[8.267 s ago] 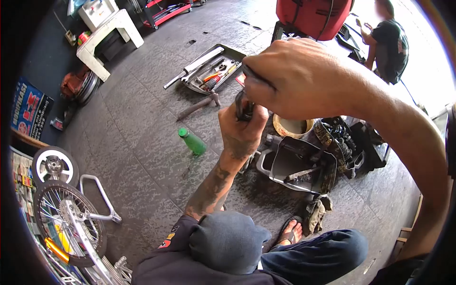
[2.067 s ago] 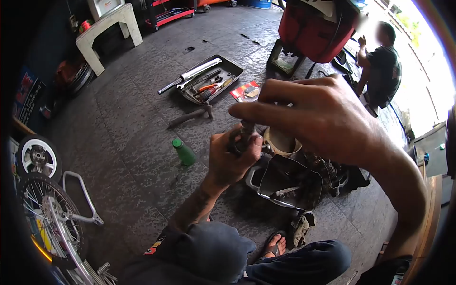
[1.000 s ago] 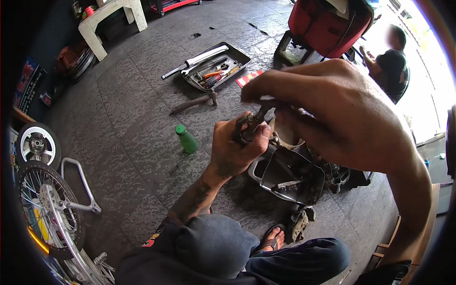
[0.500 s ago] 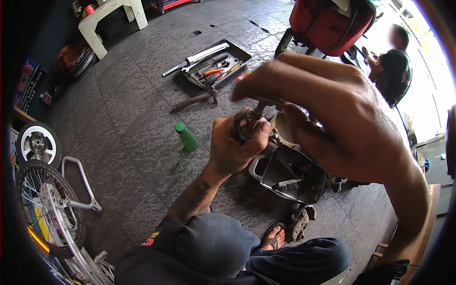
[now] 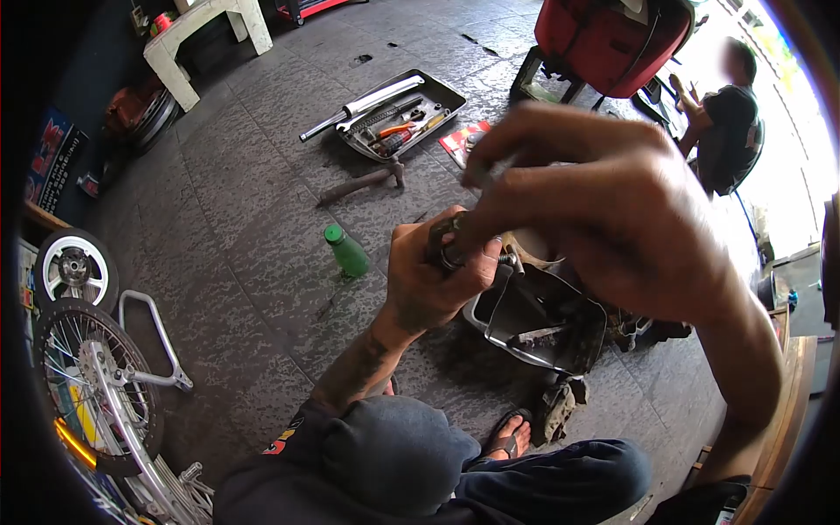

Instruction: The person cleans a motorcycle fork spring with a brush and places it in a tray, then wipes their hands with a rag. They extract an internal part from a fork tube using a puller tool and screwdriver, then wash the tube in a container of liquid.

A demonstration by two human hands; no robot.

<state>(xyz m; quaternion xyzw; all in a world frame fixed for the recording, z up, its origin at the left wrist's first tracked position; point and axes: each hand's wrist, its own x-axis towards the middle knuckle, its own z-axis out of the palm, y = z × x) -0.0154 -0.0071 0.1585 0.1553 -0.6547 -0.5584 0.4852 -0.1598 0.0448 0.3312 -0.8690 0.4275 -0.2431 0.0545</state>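
Note:
My left hand is wrapped round a dark metal part. A ring-like end shows on its left, and a threaded bolt sticks out to the right past the thumb. Just above and to the right, my right hand is blurred by motion, its fingers bent and a fingertip close to the part. A small greyish piece shows between those fingers, too smeared to name. Below the hands, a dark metal pan holds greasy parts. A green bottle stands to the left.
Ahead lie a hammer and a tray of tools. A spoked wheel and silver frame are at left. A rag lies by my foot. A wooden bench edges the right. Another person sits at the back right.
My right hand has shifted and its fingers are lower over the part, covering the upright shaft seen before. A red and white packet behind it shows more. My left hand stays nearly in place.

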